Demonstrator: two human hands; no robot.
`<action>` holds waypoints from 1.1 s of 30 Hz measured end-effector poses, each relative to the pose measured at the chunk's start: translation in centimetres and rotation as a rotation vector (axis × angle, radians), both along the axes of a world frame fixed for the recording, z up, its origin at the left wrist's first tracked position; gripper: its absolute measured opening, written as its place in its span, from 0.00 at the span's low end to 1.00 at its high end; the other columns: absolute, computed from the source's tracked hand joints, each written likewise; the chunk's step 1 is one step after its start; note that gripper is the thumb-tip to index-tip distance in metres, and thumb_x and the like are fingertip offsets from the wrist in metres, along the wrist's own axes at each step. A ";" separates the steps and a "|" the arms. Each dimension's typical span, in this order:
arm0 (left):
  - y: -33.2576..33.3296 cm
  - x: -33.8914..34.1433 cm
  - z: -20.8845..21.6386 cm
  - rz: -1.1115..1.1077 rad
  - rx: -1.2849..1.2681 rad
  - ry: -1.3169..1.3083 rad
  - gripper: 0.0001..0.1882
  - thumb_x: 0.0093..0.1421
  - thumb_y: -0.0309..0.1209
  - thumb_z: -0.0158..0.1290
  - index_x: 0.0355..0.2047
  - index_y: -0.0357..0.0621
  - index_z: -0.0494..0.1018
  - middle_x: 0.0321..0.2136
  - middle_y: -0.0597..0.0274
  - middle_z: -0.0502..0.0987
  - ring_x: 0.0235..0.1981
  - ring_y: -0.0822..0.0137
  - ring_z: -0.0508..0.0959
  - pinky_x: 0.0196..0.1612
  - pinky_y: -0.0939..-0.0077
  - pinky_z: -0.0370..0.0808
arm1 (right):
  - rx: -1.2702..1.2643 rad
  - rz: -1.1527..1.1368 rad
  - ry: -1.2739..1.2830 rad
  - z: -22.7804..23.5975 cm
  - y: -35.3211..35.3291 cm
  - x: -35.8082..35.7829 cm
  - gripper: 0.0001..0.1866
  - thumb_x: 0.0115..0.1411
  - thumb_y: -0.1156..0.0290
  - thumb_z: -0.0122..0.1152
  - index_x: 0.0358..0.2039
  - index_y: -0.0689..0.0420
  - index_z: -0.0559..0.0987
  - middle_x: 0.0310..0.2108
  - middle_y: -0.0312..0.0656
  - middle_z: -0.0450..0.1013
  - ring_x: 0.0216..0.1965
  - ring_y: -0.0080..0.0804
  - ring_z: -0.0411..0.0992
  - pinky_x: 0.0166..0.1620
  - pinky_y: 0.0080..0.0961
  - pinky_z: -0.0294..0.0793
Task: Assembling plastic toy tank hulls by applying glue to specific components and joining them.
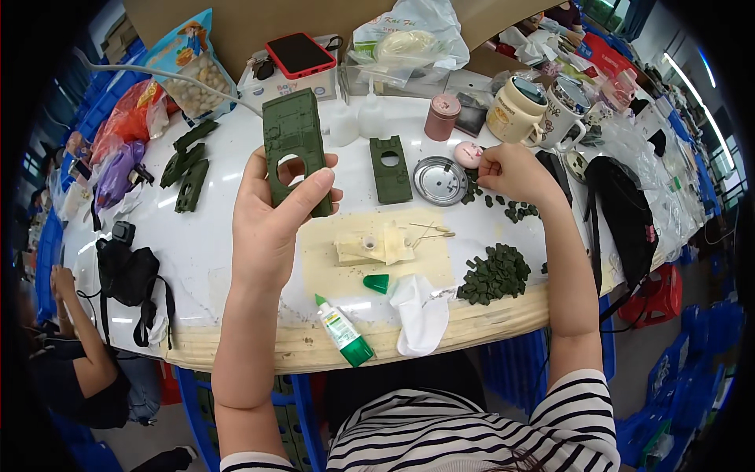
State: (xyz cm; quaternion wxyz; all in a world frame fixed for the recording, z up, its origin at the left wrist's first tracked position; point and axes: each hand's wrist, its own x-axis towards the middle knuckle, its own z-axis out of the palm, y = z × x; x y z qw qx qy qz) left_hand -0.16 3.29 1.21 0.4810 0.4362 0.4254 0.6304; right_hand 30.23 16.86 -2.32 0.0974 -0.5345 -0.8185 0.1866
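My left hand (266,208) is closed around a dark green plastic model hull (291,122), lifted above the table and tilted, with a round hole near its lower end. At the right, my right hand (515,173) has its fingers pinched together beside a few small green plastic parts (472,192). Whatever may be between those fingertips is too small to make out. A round metal lid (440,182) and a pink round tin (468,154) are next to that hand. Between my hands lies a second green hull (392,186) with a round hole.
A heap of small green parts (495,275) lies near the front edge. Glue bottle (344,334), green cap (377,283), white cloth (418,315) and taped block (368,247) sit in front. Mugs (515,110), a phone (301,53) and green pieces (191,185) stand or lie further off.
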 end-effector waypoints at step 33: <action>0.5 0.1 -0.6 0.016 -0.047 0.017 0.22 0.61 0.32 0.53 0.52 0.36 0.61 0.37 0.51 0.77 0.34 0.68 0.79 0.35 0.77 0.78 | 0.219 -0.018 0.164 2.2 -1.9 -1.3 0.10 0.53 0.70 0.64 0.26 0.64 0.77 0.19 0.45 0.74 0.22 0.34 0.73 0.29 0.29 0.71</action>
